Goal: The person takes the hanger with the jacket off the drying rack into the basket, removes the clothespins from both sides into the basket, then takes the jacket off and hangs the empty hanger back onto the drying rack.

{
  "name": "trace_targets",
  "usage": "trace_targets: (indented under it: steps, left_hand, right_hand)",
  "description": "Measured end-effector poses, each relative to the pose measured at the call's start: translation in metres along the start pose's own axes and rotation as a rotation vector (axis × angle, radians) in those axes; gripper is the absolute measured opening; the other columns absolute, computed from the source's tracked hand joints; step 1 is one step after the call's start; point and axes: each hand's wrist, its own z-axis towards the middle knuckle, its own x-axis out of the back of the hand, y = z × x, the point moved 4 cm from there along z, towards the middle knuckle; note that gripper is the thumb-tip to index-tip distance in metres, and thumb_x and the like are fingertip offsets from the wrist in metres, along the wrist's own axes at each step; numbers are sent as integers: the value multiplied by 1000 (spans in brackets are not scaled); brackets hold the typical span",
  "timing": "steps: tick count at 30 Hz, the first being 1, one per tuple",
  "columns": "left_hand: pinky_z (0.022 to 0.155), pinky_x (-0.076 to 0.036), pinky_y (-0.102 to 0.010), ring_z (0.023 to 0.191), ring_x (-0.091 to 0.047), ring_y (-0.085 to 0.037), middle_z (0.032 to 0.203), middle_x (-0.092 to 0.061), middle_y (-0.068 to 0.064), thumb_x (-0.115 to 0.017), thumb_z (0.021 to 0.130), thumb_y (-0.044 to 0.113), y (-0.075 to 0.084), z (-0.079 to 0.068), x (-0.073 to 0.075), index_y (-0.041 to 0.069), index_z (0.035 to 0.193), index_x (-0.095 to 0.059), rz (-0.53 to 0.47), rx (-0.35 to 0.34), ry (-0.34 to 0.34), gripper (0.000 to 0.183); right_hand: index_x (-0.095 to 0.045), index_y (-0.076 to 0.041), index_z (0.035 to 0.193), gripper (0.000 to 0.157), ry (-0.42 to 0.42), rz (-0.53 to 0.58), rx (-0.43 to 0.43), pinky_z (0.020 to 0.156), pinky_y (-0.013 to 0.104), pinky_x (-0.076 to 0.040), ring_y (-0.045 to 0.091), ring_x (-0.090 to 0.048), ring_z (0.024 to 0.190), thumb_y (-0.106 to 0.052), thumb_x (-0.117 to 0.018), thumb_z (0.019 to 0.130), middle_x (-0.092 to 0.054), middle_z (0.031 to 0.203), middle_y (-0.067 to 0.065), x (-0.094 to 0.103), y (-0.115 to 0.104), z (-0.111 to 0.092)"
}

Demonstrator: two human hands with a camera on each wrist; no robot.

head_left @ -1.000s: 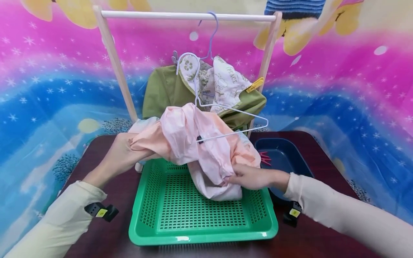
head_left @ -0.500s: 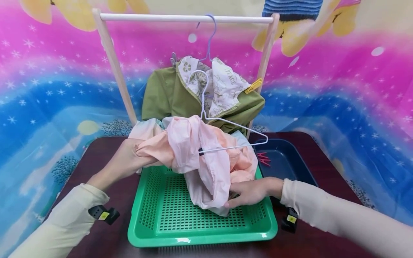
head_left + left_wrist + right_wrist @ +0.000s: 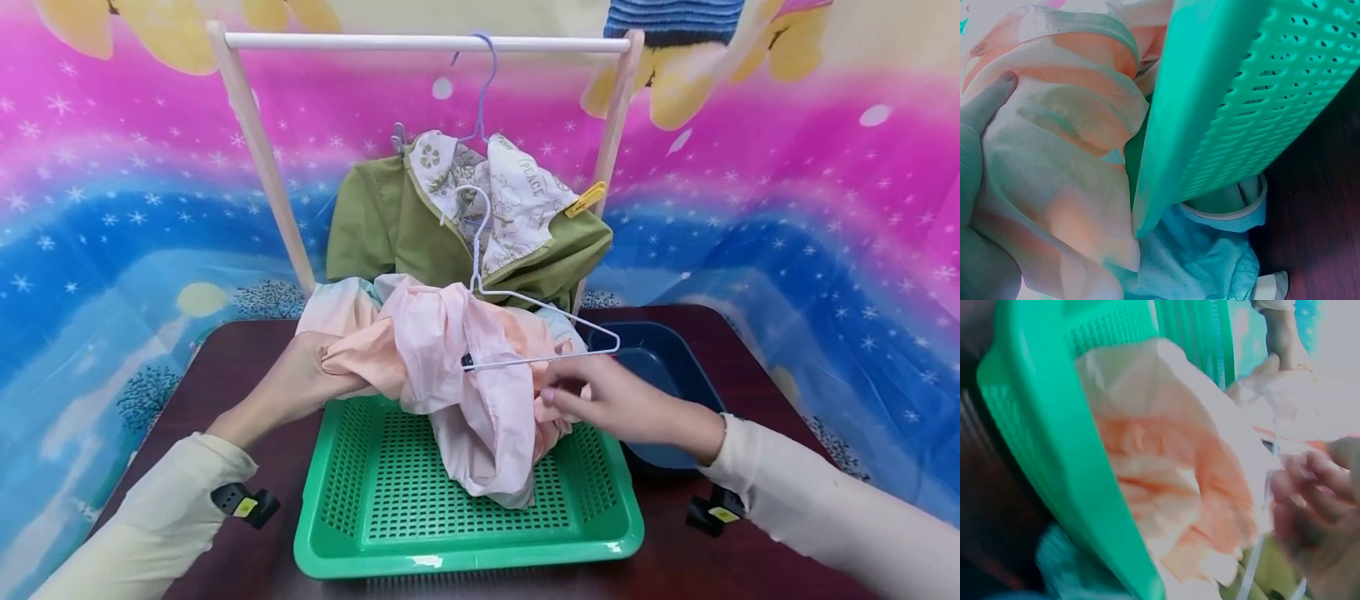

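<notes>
In the head view a pale pink and peach jacket (image 3: 427, 333) lies bunched over the back of a green basket (image 3: 468, 562), partly hanging into it. My left hand (image 3: 307, 367) grips a fold of it at the left; in the left wrist view the thumb (image 3: 994, 100) presses on the cloth. A white hanger (image 3: 570, 317) has its left part hidden in the jacket, its right arm bare. My right hand (image 3: 615, 400) is beside the hanger's lower bar, fingers loosely bent over the jacket's right side. Blurred in the right wrist view, the fingers (image 3: 1319, 475) show nothing gripped.
Behind, a green hooded jacket (image 3: 367, 217) hangs from a purple hanger (image 3: 487, 75) on a wooden rack with a white rail (image 3: 337, 42). A yellow clothespin (image 3: 587, 200) and a grey one (image 3: 399, 137) are clipped to it. A dark blue tray (image 3: 667, 358) stands at right.
The white hanger and the jacket have come down toward the basket. My right hand let go of the jacket's lower edge and moved up and right to the hanger bar. The left hand keeps its grip.
</notes>
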Motion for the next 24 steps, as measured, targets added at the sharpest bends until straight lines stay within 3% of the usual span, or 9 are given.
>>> trace_targets:
  steps: [4, 7, 13, 17, 24]
  left_hand:
    - [51, -44, -26, 58, -50, -6, 52, -54, 11, -86, 79, 18, -1, 0, -3, 12, 64, -67, 2, 2, -15, 25]
    - [51, -44, -26, 57, -51, -6, 52, -54, 10, -86, 80, 17, -2, -1, -3, 11, 65, -69, 0, 7, -22, 24]
    - [53, -46, -25, 59, -52, -4, 54, -58, 10, -86, 80, 14, -1, -1, -4, 12, 68, -71, 19, -22, -23, 19]
    - [55, -46, -25, 60, -52, -4, 55, -57, 10, -86, 80, 14, 2, 0, -5, 13, 69, -71, 33, -50, -22, 18]
    - [57, -48, -24, 62, -54, -2, 59, -63, 10, -86, 79, 13, 4, 0, -5, 15, 74, -75, 48, -98, 9, 12]
  right_hand:
    - [-71, -15, 104, 14, 279, -93, 76, 71, 25, -51, 4, -60, 81, -6, -62, 100, -70, 93, -2, 25, -4, 0]
    - [-69, -11, 113, 16, 367, -127, 25, 78, 27, -52, 9, -62, 93, -8, -59, 101, -70, 107, 2, 40, 4, 3]
    - [-64, -5, 128, 31, 259, -45, -175, 90, 42, -51, 26, -64, 107, -22, -47, 109, -67, 125, 14, 49, 41, 11]
    - [-63, -1, 131, 37, 188, -24, -176, 95, 50, -50, 32, -64, 114, -23, -41, 111, -66, 128, 19, 46, 55, 13]
    - [-68, 4, 117, 51, 103, 113, -175, 84, 40, -57, 28, -72, 92, -29, -29, 113, -73, 107, 18, 38, 65, 22]
